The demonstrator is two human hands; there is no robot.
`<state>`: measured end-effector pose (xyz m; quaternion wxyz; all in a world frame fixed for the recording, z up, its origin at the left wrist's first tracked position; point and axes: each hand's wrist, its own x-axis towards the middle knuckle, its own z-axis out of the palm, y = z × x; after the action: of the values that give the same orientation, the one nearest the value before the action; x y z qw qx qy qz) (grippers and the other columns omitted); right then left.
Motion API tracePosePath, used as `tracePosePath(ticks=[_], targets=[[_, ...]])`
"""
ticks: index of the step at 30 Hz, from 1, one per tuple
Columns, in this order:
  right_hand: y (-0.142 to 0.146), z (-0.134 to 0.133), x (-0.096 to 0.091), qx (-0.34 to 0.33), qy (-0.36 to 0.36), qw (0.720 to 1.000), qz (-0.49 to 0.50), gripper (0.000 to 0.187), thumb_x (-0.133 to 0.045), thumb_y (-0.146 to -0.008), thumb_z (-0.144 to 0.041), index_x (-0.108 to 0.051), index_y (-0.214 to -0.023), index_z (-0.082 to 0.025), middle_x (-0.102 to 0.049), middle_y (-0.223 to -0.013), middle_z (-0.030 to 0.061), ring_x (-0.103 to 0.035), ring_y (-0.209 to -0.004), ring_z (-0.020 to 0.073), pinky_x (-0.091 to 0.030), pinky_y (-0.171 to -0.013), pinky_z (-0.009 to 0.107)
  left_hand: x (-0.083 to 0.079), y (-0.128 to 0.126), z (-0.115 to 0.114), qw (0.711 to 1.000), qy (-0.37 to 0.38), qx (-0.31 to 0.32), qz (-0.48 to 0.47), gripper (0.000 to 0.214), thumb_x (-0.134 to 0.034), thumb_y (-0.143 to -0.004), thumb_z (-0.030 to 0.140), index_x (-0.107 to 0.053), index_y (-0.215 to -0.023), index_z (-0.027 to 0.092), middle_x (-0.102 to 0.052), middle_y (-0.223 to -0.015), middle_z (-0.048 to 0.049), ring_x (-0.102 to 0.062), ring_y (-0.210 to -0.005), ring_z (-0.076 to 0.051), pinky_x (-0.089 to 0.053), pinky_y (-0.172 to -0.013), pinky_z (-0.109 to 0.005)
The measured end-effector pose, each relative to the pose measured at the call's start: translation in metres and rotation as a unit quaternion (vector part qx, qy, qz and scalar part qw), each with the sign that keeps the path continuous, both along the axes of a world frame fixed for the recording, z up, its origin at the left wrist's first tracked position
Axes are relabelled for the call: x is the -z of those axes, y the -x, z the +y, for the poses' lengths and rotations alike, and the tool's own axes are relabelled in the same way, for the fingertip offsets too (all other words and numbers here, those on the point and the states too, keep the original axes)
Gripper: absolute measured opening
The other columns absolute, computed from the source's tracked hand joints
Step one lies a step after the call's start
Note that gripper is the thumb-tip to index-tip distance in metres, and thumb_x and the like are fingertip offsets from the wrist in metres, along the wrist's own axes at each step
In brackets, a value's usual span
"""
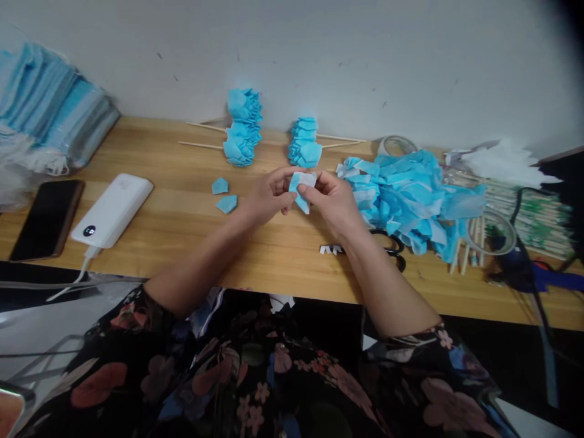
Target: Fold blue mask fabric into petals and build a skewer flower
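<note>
Both hands meet above the middle of the wooden table (274, 255), pinching one small blue and white fabric piece (302, 190). My left hand (267, 198) grips its left side with closed fingers. My right hand (335, 201) pinches its right side with thumb and forefinger. Two folded blue pieces (223, 194) lie on the table just left of my left hand. Behind the hands, two bunches of folded blue pieces sit on wooden sticks (243, 128) (305, 143).
A heap of cut blue fabric scraps (410, 194) lies right of my hands, with black scissors (395, 248) partly under it, tape rolls (396, 145), and wooden sticks (524, 213). A white power bank (112, 210), a black phone (48, 218) and stacked blue masks (50, 109) are at left.
</note>
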<state>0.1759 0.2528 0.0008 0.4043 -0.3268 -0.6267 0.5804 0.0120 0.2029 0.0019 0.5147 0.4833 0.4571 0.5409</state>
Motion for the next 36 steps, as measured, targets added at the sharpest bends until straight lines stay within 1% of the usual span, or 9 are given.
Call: tracePosePath(ticks=[6,12,16,19,21,23,27,32,36], targets=[[-0.001,0.005,0.003,0.024,-0.009,1.000,0.007,0.021,-0.078,-0.082,-0.040,-0.068,-0.092,-0.024,-0.055,-0.072,-0.0054,-0.055,-0.066,0.0116,-0.051,-0.062,0.027,0.000,0.001,0.000,0.999,0.006,-0.019,-0.025,0.034,-0.070,-0.078,0.004,-0.067,-0.109,0.015,-0.063,-0.068,0.0067,-0.056,-0.051,-0.005,-0.048,-0.051,-0.018],[-0.002,0.002,-0.002,0.036,0.005,0.999,0.004,0.020,-0.078,-0.080,-0.039,-0.071,-0.092,-0.026,-0.060,-0.077,-0.0029,-0.056,-0.070,0.0131,-0.052,-0.064,0.027,0.003,0.002,0.000,0.997,-0.014,-0.042,-0.063,0.019,-0.072,-0.080,0.009,-0.065,-0.097,0.016,-0.063,-0.067,0.0056,-0.057,-0.051,-0.006,-0.048,-0.051,-0.019],[-0.005,0.003,-0.009,0.084,-0.009,0.996,-0.005,0.025,-0.073,-0.087,-0.049,-0.071,-0.102,-0.029,-0.065,-0.091,0.0006,-0.064,-0.087,0.0175,-0.055,-0.069,0.028,0.004,0.003,0.001,0.997,-0.032,-0.068,-0.026,0.018,-0.073,-0.083,0.009,-0.065,-0.096,0.017,-0.063,-0.068,0.0056,-0.056,-0.052,-0.006,-0.046,-0.051,-0.019],[-0.007,0.004,-0.012,0.110,-0.011,0.994,-0.002,0.036,-0.066,-0.093,-0.062,-0.071,-0.102,-0.028,-0.064,-0.085,0.0007,-0.061,-0.075,0.0151,-0.050,-0.062,0.027,0.005,0.001,0.003,0.994,-0.058,-0.089,0.015,0.016,-0.072,-0.083,0.007,-0.065,-0.093,0.017,-0.061,-0.068,0.0058,-0.054,-0.053,-0.005,-0.043,-0.051,-0.018],[-0.007,0.003,-0.012,0.093,0.013,0.996,-0.004,0.044,-0.065,-0.092,-0.070,-0.071,-0.101,-0.027,-0.062,-0.075,-0.0009,-0.054,-0.061,0.0124,-0.045,-0.053,0.026,0.006,-0.001,0.003,0.990,-0.081,-0.104,0.048,0.017,-0.070,-0.082,0.004,-0.065,-0.091,0.017,-0.059,-0.066,0.0063,-0.052,-0.054,-0.005,-0.040,-0.051,-0.018],[-0.005,0.000,-0.012,0.062,0.043,0.997,-0.009,0.049,-0.066,-0.090,-0.075,-0.070,-0.102,-0.027,-0.063,-0.071,-0.0018,-0.052,-0.055,0.0113,-0.042,-0.049,0.026,0.008,-0.003,0.003,0.983,-0.103,-0.121,0.090,0.020,-0.068,-0.080,0.001,-0.067,-0.091,0.018,-0.057,-0.066,0.0064,-0.051,-0.056,-0.006,-0.039,-0.053,-0.018],[-0.003,-0.002,-0.011,0.019,0.059,0.998,-0.008,0.046,-0.081,-0.079,-0.066,-0.070,-0.100,-0.027,-0.064,-0.069,-0.0035,-0.056,-0.054,0.0117,-0.040,-0.047,0.025,0.012,-0.006,0.000,0.970,-0.137,-0.133,0.154,0.026,-0.065,-0.078,-0.002,-0.070,-0.094,0.018,-0.059,-0.070,0.0057,-0.052,-0.061,-0.007,-0.040,-0.058,-0.019],[-0.002,-0.001,-0.008,0.032,0.020,0.999,-0.011,0.036,-0.083,-0.081,-0.052,-0.069,-0.103,-0.028,-0.054,-0.061,-0.0066,-0.055,-0.055,0.0129,-0.042,-0.048,0.026,0.013,-0.003,0.000,0.981,-0.131,-0.103,0.100,0.025,-0.071,-0.083,0.005,-0.069,-0.104,0.019,-0.060,-0.070,0.0049,-0.055,-0.061,-0.008,-0.042,-0.056,-0.019],[-0.002,0.000,-0.008,0.048,-0.002,0.999,-0.017,0.041,-0.082,-0.082,-0.056,-0.068,-0.109,-0.029,-0.059,-0.068,-0.0056,-0.055,-0.056,0.0128,-0.045,-0.051,0.028,0.007,-0.001,0.000,0.991,-0.101,-0.076,0.036,0.023,-0.079,-0.085,0.016,-0.066,-0.105,0.020,-0.064,-0.072,0.0049,-0.058,-0.059,-0.008,-0.050,-0.059,-0.020]])
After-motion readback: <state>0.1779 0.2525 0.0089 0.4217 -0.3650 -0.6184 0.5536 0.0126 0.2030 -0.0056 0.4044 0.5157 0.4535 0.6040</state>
